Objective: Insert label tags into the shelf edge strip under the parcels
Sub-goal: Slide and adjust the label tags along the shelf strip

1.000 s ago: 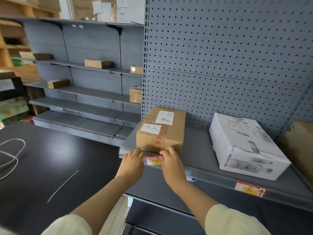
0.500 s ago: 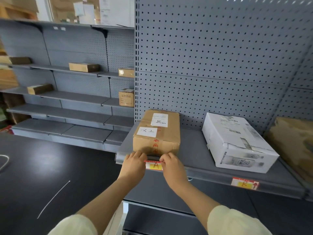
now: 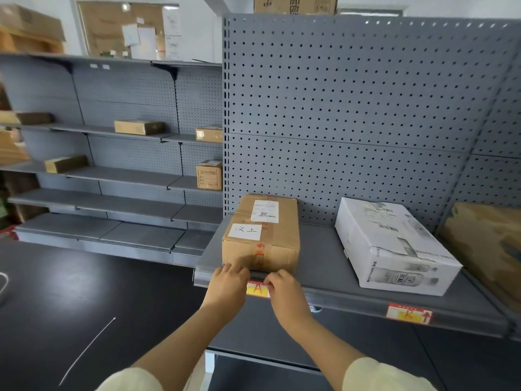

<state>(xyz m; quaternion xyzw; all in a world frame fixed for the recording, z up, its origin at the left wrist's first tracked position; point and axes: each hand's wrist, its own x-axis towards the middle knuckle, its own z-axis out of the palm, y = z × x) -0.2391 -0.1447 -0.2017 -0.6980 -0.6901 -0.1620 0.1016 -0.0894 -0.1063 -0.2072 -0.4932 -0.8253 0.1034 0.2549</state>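
Observation:
A brown cardboard parcel (image 3: 260, 235) lies on the grey shelf, close to its front edge. Directly under it, a red and yellow label tag (image 3: 257, 289) sits against the shelf edge strip (image 3: 352, 299). My left hand (image 3: 227, 286) pinches the tag's left end and my right hand (image 3: 284, 292) pinches its right end, so both ends are covered. A white parcel (image 3: 394, 246) lies further right, and a second red and yellow tag (image 3: 408, 314) sits in the strip below it.
A perforated grey back panel (image 3: 352, 122) rises behind the shelf. A crumpled brown parcel (image 3: 487, 249) sits at the far right. To the left, another shelving bay (image 3: 112, 176) holds several small boxes. Dark floor (image 3: 70, 306) lies below left.
The tag has dropped from the parcel's base down onto the edge strip, with both hands following it. The view has tilted up and shifted left.

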